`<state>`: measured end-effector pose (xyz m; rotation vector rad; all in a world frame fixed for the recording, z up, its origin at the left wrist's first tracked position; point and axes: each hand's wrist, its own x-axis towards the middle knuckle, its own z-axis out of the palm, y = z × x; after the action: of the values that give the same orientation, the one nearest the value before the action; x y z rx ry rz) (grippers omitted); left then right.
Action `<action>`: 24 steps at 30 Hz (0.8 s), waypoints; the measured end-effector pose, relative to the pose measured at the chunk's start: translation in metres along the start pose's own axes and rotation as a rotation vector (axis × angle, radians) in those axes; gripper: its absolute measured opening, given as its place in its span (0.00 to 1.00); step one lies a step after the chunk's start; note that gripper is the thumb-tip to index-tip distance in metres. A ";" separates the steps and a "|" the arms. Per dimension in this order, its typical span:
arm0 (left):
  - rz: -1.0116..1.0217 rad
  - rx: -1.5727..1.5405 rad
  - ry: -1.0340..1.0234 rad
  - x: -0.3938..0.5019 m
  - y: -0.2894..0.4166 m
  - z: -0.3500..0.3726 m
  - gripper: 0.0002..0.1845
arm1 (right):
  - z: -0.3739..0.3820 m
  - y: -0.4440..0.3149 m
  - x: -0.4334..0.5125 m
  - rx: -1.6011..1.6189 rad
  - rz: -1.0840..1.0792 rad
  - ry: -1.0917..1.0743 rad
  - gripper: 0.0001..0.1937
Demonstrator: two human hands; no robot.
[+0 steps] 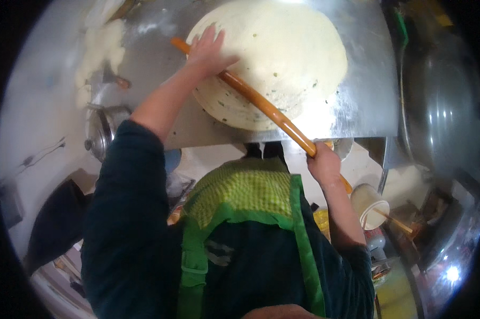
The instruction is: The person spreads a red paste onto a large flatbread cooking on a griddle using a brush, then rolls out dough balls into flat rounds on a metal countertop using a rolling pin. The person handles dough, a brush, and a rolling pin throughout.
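A large round sheet of pale dough with green flecks lies flat on a metal worktop. Diagonally over its lower left part runs a long wooden rolling pin. Near the pin's upper end, my left hand lies palm down across the pin and the dough's left edge, its fingers spread. My right hand is closed around the pin's lower part, just beyond the worktop's near edge, with the pin's end showing past it.
A lidded metal pot is at the left of the worktop. More pale dough or flour lies at the upper left, near a tool with a wooden handle. A large metal pan is at the right, above a white tub.
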<state>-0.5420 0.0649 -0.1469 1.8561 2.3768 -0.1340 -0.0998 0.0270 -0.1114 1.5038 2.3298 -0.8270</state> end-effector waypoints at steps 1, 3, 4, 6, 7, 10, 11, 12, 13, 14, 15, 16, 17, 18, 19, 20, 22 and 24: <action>-0.024 0.072 -0.082 -0.027 -0.014 -0.007 0.50 | 0.001 -0.010 -0.005 -0.023 0.010 -0.034 0.10; -0.033 0.103 -0.101 -0.084 -0.027 -0.023 0.50 | 0.001 -0.025 -0.023 -0.062 -0.010 -0.046 0.10; -0.054 0.097 -0.108 -0.104 -0.027 -0.032 0.50 | 0.003 -0.031 -0.027 -0.097 -0.031 -0.063 0.10; -0.104 0.020 -0.075 -0.113 -0.015 -0.047 0.49 | 0.008 -0.039 -0.036 -0.126 -0.051 -0.061 0.11; -0.133 -0.051 -0.037 -0.111 -0.006 -0.050 0.49 | 0.012 -0.042 -0.038 -0.120 -0.052 -0.041 0.11; -0.077 -0.094 0.089 -0.097 0.015 -0.038 0.48 | 0.031 -0.043 -0.033 -0.103 -0.029 0.012 0.11; -0.051 -0.115 0.076 -0.096 0.016 -0.028 0.47 | 0.037 -0.042 -0.030 -0.101 -0.020 0.029 0.10; -0.002 -0.172 -0.015 -0.103 0.016 -0.017 0.47 | 0.044 -0.041 -0.029 -0.088 0.038 0.005 0.10; 0.000 -0.117 -0.019 -0.115 0.011 -0.005 0.45 | 0.049 -0.039 -0.029 -0.073 0.034 0.011 0.11; 0.061 -0.142 0.055 -0.134 0.000 0.004 0.44 | 0.054 -0.039 -0.030 -0.082 -0.044 0.029 0.12; 0.108 -0.130 0.152 -0.155 -0.012 0.012 0.43 | 0.057 -0.039 -0.032 -0.095 -0.052 -0.003 0.12; 0.142 -0.185 0.135 -0.178 -0.022 0.018 0.42 | 0.058 -0.040 -0.035 -0.078 -0.092 -0.044 0.12; 0.181 -0.216 0.206 -0.199 -0.032 0.022 0.41 | 0.058 -0.042 -0.038 -0.117 -0.085 -0.058 0.13; 0.160 -0.208 0.164 -0.216 -0.037 0.022 0.38 | 0.054 -0.044 -0.040 -0.137 -0.129 -0.045 0.11; 0.210 -0.180 0.228 -0.228 -0.044 0.017 0.36 | 0.048 -0.047 -0.039 -0.116 -0.167 -0.004 0.10; 0.117 -0.226 0.139 -0.233 -0.051 0.010 0.34 | 0.038 -0.050 -0.035 -0.090 -0.218 0.073 0.09; 0.030 -0.277 0.070 -0.228 -0.060 -0.006 0.30 | 0.009 -0.054 -0.011 -0.173 -0.316 0.091 0.07; 0.032 -0.294 0.116 -0.198 -0.067 -0.018 0.27 | -0.028 -0.053 0.033 -0.148 -0.361 0.070 0.10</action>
<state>-0.5604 -0.1383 -0.0999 1.8028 2.2872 0.3176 -0.1592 0.0520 -0.0877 1.0857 2.6935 -0.6687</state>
